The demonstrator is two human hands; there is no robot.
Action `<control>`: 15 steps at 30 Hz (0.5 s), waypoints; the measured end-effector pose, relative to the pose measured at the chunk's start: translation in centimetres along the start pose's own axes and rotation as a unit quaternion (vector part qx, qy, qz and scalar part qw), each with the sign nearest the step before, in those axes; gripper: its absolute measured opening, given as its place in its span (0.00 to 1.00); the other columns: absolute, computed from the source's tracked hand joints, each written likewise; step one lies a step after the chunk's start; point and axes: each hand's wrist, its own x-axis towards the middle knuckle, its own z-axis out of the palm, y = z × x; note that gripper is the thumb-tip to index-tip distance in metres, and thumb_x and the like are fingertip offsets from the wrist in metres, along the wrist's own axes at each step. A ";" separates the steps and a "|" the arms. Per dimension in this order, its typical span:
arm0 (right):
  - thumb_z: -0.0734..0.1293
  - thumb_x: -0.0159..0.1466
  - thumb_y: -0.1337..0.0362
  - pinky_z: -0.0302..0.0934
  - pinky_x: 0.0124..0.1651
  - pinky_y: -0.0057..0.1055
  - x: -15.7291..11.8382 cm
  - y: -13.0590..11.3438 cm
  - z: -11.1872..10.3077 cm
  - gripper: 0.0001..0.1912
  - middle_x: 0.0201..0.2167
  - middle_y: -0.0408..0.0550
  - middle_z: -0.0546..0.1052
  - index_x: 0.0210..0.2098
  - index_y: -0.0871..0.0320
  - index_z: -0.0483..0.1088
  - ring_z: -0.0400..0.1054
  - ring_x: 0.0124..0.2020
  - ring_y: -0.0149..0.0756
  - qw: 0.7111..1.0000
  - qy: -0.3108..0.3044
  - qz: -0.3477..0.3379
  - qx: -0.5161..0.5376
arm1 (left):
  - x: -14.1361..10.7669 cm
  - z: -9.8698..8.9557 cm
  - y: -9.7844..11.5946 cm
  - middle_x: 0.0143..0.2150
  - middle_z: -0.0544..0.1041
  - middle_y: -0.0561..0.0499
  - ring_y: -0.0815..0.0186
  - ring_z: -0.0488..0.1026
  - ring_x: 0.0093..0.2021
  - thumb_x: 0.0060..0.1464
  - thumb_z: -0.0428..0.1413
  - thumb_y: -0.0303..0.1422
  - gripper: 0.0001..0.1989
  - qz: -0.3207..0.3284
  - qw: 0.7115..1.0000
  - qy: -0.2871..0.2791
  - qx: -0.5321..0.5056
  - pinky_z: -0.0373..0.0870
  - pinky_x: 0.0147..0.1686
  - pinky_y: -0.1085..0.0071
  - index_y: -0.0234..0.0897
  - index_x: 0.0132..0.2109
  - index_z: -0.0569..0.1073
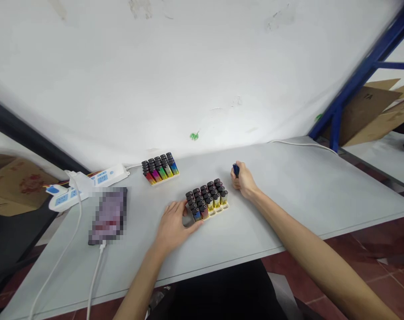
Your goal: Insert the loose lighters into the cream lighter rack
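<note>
A pale tray filled with upright black-topped lighters stands on the table before me. Bare slots show along its front right edge. My left hand grips the tray's near left corner, thumb along the front side and fingers curled at the left side. Right of the tray and a little above the table, my right hand is closed around a dark blue lighter, whose end pokes out of the fist. Farther back on the left stands a second tray with rows of multicoloured lighters.
A pixelated phone-like object lies left on the grey table, with a white cable plugged in. Behind it is a white power strip. A wall closes off the back. Cardboard boxes and a blue frame stand right.
</note>
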 end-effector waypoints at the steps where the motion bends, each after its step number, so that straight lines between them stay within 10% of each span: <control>1: 0.55 0.67 0.48 0.32 0.19 0.27 0.0 0.0 0.0 0.24 0.12 0.34 0.45 0.18 0.53 0.52 0.35 0.14 0.25 1.000 0.002 -0.003 -0.001 | 0.0 0.0 0.0 0.34 0.69 0.50 0.55 0.68 0.39 0.54 0.60 0.52 0.22 0.000 1.000 -0.001 -0.001 0.65 0.40 0.59 0.39 0.42 0.68; 15: 0.61 0.63 0.36 0.48 0.22 0.27 -0.7 0.5 -0.1 0.28 0.21 0.39 0.59 0.30 0.57 0.68 0.52 0.20 0.27 0.996 -0.036 -0.074 -0.031 | -0.1 -0.1 0.1 0.35 0.70 0.50 0.55 0.68 0.40 0.54 0.60 0.52 0.23 -0.007 1.000 -0.011 -0.017 0.65 0.41 0.59 0.39 0.46 0.69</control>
